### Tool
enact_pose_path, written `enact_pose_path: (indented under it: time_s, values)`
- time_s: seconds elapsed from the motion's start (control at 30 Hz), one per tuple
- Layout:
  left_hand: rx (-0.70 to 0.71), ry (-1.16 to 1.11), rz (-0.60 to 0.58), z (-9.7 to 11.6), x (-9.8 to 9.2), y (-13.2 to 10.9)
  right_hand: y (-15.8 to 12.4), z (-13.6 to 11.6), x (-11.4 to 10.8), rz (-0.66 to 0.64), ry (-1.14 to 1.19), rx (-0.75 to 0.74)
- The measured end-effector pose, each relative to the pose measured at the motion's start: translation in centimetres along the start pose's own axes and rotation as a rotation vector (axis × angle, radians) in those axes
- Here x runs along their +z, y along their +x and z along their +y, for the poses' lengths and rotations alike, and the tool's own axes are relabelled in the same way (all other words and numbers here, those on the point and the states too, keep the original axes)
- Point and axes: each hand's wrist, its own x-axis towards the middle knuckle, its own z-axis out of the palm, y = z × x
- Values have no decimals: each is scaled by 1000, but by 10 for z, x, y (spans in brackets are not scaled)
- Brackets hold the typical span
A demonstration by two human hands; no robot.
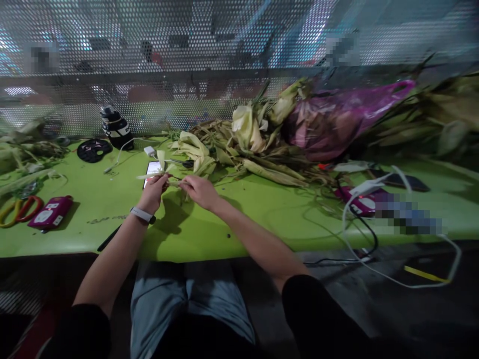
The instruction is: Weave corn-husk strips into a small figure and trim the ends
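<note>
My left hand is closed on a pale corn husk, whose strips stick out above and to the left of the fingers. Close on its right, my right hand is pinched on the thin, stringy end of the husk piece; a thin dark line also runs between the hands, too small to name. Just behind the left hand lies a phone with a lit screen, partly covered by the husk. Loose green husks lie right beyond my fingers.
A heap of dried husks and a pink plastic bag cover the back right of the green table. A black bottle, coloured rings and a purple power strip stand left. White cables loop at right. A perforated screen closes the back.
</note>
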Motion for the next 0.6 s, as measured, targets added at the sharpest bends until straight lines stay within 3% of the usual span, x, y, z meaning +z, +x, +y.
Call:
enact_pose_path:
  time_s: [0.13,0.2,0.4,0.6]
  values:
    - [-63,8,-191,4,4,-7,6,15,-5,227,22,-101]
    - [-82,14,-261,5,4,-10,9,22,-6,272,45,-146]
    - [-64,57,-413,5,2,-12,12,27,-6,211,82,-122]
    - [-1,99,-382,6,4,-13,8,23,-2,174,112,21]
